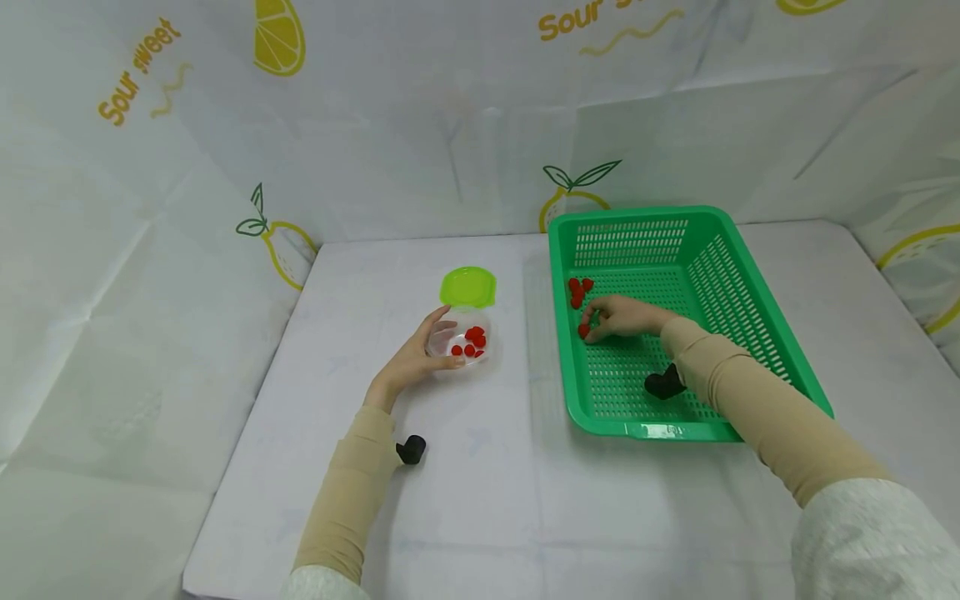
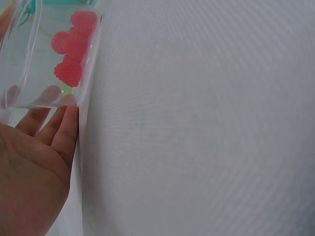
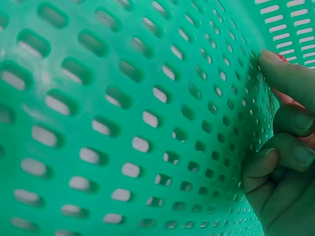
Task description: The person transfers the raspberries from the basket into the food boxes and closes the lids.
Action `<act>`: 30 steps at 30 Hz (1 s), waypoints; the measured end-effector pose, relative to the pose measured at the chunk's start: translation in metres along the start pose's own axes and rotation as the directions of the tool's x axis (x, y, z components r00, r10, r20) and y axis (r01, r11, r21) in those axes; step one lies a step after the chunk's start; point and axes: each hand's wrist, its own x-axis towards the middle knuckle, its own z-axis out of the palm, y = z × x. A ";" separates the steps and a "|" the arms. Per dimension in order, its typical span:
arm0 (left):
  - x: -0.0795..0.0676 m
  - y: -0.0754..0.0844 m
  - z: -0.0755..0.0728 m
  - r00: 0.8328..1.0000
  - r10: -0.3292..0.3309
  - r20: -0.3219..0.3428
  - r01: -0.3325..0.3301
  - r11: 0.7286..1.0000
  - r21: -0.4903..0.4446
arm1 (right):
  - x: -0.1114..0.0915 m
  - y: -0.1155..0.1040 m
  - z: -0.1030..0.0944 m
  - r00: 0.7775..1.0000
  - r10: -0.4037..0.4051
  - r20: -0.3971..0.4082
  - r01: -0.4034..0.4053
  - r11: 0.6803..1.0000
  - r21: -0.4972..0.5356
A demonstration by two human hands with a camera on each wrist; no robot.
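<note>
My left hand (image 1: 408,361) holds a clear plastic tub (image 1: 467,318) on the white table, thumb at the near side and fingers round the far left. Several red raspberries (image 2: 74,42) lie in the tub, their bumpy skin showing through its wall in the left wrist view. Inside a green basket (image 1: 567,367), my right hand (image 1: 630,317) pinches a raspberry (image 1: 583,332) near the left wall. Only a sliver of that raspberry (image 3: 281,57) shows past the thumb in the right wrist view. A small cluster of raspberries (image 1: 576,287) lies on the basket floor just beyond the fingers.
Right behind the tub lies a bright green lid (image 1: 468,287). The basket's slotted walls rise around my right hand, and its near rim (image 1: 667,431) runs below the forearm. A white sheet with lemon prints (image 1: 420,125) hangs behind the table.
</note>
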 end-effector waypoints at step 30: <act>0.015 -0.027 0.002 0.999 0.015 -0.049 -0.015 1.000 -0.007 | -0.019 -0.025 -0.023 1.000 -0.006 -0.004 0.006 1.000 0.028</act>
